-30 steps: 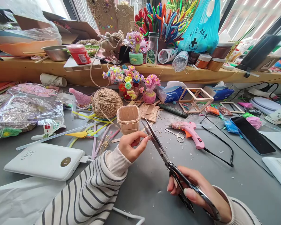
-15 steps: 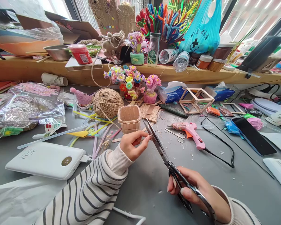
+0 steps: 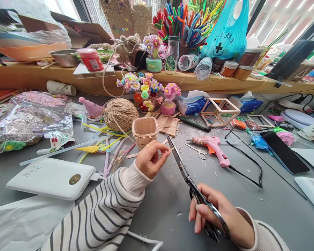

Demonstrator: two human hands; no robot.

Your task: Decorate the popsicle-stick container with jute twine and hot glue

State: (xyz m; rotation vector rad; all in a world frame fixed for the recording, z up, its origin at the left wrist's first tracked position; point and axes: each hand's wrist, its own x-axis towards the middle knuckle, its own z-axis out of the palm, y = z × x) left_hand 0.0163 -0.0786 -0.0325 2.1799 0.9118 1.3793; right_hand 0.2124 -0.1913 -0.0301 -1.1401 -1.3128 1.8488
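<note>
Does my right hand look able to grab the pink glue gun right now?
Probably not yet: your right hand holds the scissors, though nothing seems to block its way to the pink glue gun.

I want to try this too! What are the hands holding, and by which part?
The right hand holds the large scissors by the handles. The left hand pinches a thin pale piece near the tip that sticks out.

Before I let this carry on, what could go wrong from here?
The left hand pinches a thin tan piece right by the blades of the large scissors, so a slip might nick that hand. The small slatted basket, just behind it, could get knocked.
</note>
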